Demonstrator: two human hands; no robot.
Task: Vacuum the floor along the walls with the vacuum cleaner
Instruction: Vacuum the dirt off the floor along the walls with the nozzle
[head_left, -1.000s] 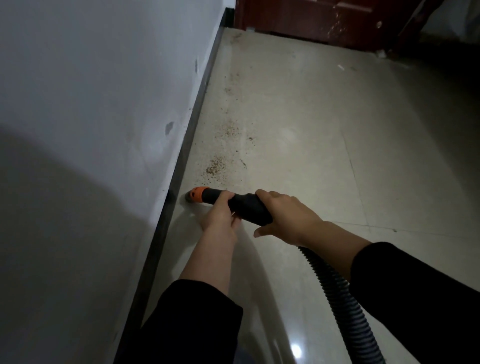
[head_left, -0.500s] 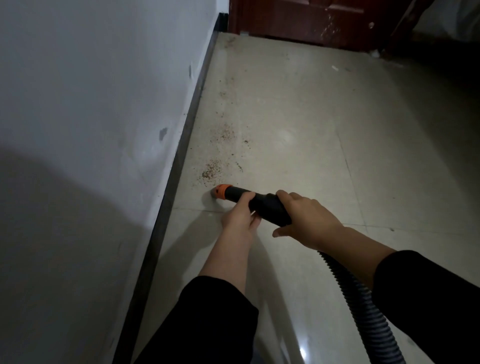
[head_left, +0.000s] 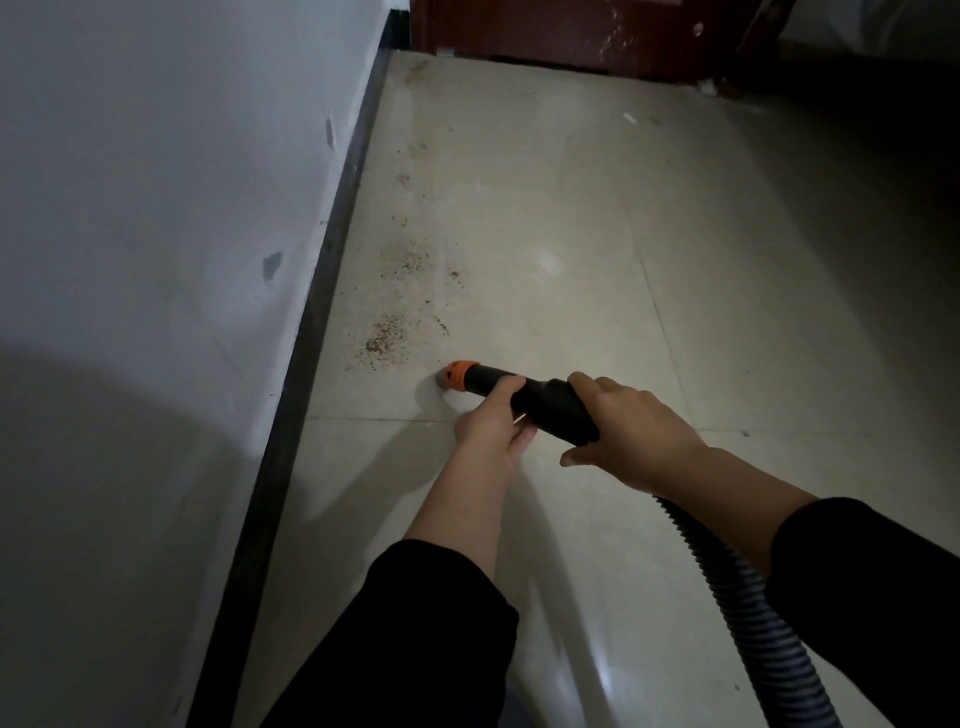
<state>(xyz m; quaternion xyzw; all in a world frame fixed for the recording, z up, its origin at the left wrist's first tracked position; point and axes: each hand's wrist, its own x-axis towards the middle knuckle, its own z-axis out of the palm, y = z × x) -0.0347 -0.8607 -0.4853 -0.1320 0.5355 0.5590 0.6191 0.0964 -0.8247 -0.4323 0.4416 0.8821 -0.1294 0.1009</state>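
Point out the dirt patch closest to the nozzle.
The dense brown patch just left of the orange nozzle tip; the other patch lies farther along the baseboard.

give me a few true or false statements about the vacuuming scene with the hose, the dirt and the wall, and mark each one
1. Both hands grip the vacuum nozzle. True: the left hand is nearer the tip, the right hand behind it.
2. The nozzle tip is blue. False: it is orange.
3. The nozzle tip touches the baseboard. False: bare floor lies between them.
4. Dirt specks lie on the floor ahead of the tip. True.
5. The ribbed hose runs off toward the left wall. False: it trails to the lower right.
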